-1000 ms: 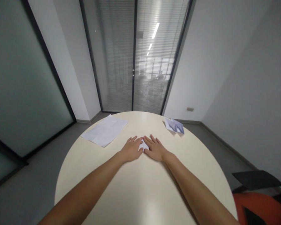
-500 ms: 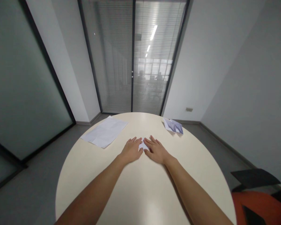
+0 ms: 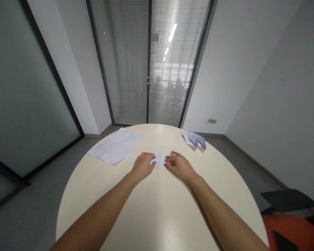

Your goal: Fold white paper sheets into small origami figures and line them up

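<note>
A small folded piece of white paper [image 3: 160,161] lies on the round cream table [image 3: 157,209], with a crease line down its middle. My left hand [image 3: 143,165] is at its left edge, thumb and fingertips closed in on the paper there. At the opposite edge is my right hand [image 3: 181,166], its fingers apart and slightly bent, one finger stretched forward. The right fingertips are beside or just touching the paper; I cannot tell which.
A large creased white sheet [image 3: 116,145] lies at the table's far left. A folded paper with a bluish shaded side [image 3: 195,140] stands partly raised at the far right. An orange and black chair [image 3: 290,226] is by the right edge. Glass panels with blinds [image 3: 131,87] rise behind.
Both hands have slid outward from lying flat over the folded paper to its two sides, so more of the paper shows. The fingers are more bent now. The view has shifted slightly.
</note>
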`<state>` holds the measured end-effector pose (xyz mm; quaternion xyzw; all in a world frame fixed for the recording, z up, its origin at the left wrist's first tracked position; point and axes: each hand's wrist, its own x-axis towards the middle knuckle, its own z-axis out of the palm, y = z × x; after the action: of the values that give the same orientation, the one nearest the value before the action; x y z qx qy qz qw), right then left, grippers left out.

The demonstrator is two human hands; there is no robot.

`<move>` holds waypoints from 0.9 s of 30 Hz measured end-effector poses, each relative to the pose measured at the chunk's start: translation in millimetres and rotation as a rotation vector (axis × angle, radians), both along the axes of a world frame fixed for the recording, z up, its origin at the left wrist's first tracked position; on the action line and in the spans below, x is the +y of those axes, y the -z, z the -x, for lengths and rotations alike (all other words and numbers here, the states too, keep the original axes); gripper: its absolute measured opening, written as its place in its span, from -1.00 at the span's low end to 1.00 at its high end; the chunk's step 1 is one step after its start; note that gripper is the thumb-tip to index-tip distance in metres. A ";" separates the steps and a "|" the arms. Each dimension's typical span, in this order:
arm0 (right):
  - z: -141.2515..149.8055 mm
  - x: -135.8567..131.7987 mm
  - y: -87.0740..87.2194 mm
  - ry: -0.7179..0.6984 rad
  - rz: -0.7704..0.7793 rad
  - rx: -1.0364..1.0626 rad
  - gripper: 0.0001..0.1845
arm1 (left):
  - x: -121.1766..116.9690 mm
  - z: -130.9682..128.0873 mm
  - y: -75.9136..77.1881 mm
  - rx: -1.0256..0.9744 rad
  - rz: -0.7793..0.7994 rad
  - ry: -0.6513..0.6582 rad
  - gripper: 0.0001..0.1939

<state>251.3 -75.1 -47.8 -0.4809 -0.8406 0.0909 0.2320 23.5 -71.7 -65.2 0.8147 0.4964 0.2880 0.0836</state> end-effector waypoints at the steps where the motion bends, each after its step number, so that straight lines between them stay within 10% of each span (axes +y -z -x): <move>1: 1.1 -0.3 0.9 0.025 0.004 0.005 -0.74 | 1.1 -0.1 1.3 -0.032 0.008 -0.001 -0.76; 10: 4.8 -3.9 6.5 0.033 -0.085 0.001 -0.72 | 7.0 -1.8 6.7 -0.272 0.059 0.024 -0.66; 18: 7.6 -2.9 5.5 0.030 0.152 0.403 -0.69 | 3.0 -7.8 0.2 -0.479 0.073 0.064 -0.54; 27: 7.3 -4.1 -4.4 -0.003 0.129 0.380 -0.74 | 0.5 -7.2 -4.2 -0.579 0.080 0.073 -0.78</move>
<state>244.0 -79.2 -43.4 -0.4676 -0.7750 0.2342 0.3548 30.8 -71.2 -61.0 0.7120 0.4334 0.4853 0.2641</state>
